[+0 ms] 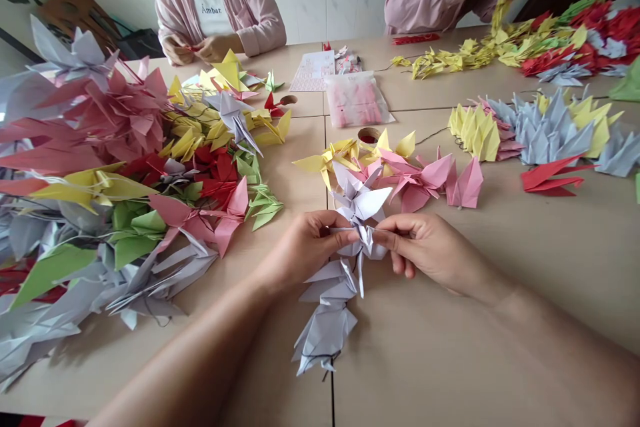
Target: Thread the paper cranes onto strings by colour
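Both of my hands pinch a pale grey-blue paper crane (366, 238) in the middle of the table. My left hand (313, 240) grips it from the left between thumb and forefinger. From the right, my right hand (417, 243) does the same, its other fingers curled below. More pale cranes (327, 323) hang together on a dark string, lying towards me. Just beyond my fingers, another pale crane (361, 197) belongs to the same row, followed by pink cranes (420, 177) and yellow cranes (340, 155).
A large heap of strung cranes (125, 113) covers the left side. Flattened cranes (550, 123) and a red one (555, 175) lie at right. A tape roll (369, 136) and plastic bag (357, 100) are ahead. Two people (215, 13) work across the table (450, 347).
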Available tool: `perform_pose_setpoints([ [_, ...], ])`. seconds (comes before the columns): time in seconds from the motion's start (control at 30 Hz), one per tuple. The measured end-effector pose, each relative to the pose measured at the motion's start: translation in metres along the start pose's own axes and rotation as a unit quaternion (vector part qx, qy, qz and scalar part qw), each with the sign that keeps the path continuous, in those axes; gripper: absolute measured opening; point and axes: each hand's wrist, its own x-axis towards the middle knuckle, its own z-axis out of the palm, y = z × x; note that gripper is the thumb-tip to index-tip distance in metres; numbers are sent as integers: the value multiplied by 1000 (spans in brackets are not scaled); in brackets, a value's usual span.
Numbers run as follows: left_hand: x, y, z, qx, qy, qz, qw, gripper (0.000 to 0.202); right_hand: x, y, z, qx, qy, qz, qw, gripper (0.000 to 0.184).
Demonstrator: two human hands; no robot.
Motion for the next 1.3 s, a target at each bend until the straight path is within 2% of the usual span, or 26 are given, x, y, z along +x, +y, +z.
perform_pose_setpoints([
  [0.17,-3,5,1,16,-14,-44,999,29,2,-1,0,10,-3,-20,1000,33],
  [0.3,-3,7,1,9,-30,-43,999,29,2,-1,1,9,-24,-21,999,33],
  [0.47,-3,5,0,9,-24,-23,999,32,1,-2,4,35,-19,-21,999,32],
  [0.7,-2,5,0,-65,-28,-19,997,30,1,-7,7,108,-9,-18,994,29],
  [0.97,-1,1,5,-123,-9,-27,992,29,2,-8,9,123,-4,-28,992,30],
  [1.2,0,0,-1,-38,-64,-39,996,33,2,-5,9,118,-2,-16,993,32],
  [1.3,-2,2,-2,-14,-59,-37,997,35,2,-5,7,98,-17,-16,995,32],
])
